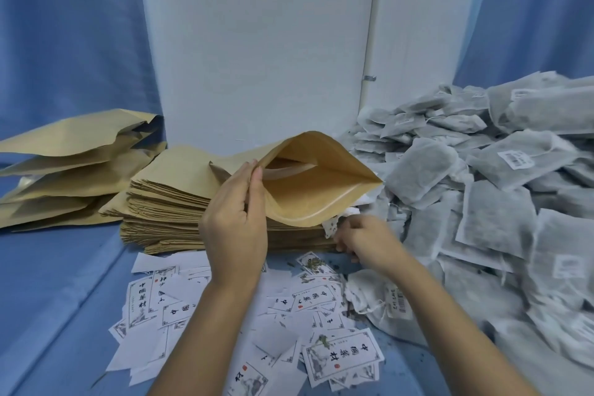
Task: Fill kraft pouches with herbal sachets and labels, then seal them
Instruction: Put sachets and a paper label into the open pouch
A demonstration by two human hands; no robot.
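Here the open pouch [308,190] is held up over the stack of flat pouches [167,202], its mouth gaping wide toward the camera, with nothing visible inside. The left hand [234,222] pinches the near-left rim of that mouth between thumb and fingers and so keeps it spread. The right hand [363,239] sits lower, just under the pouch's bottom lip, with its fingers curled at a crumpled white piece [334,225]. Whether the piece is a sachet or paper, and whether the fingers truly grip it, cannot be told.

My reading is that the filling step is just starting: the pouch is open and waiting, not yet loaded or sealed. The next move calls for the right hand to bring a sachet up and slide it past the lip while the left keeps the mouth wide. A label must follow before the top is pressed closed.

Loose printed labels [340,355] lie scattered on the blue tabletop [64,283] in front of the stack, with one sachet [376,299] just beside them. A big heap of sachets [498,219] fills the right side. Several puffed pouches [64,151] lie piled at the far left, well apart from the hands.
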